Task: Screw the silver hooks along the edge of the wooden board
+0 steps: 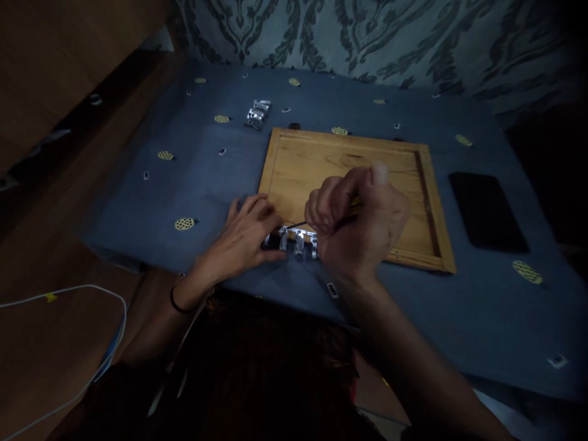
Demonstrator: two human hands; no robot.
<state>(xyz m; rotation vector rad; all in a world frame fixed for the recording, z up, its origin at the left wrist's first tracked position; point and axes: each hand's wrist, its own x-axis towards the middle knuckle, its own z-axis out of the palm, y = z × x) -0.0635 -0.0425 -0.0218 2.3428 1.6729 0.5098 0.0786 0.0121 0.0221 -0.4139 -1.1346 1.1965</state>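
A shallow wooden panel with a raised frame lies on the cloth-covered table. Along its near edge sits a row of shiny metal hinges. My left hand is at the left end of this row, with thumb and fingers closed about the end hinge. My right hand is in a fist over the panel's near side, wrapped round a screwdriver. Its thin dark shaft points left to the hinge by my left fingers; the fist hides most of the handle.
A small stack of metal hinges lies behind the panel at the left. To the right rests a flat black phone-like slab. The table has a blue pineapple-print cloth. A white cable loops at lower left, and a patterned wall stands behind.
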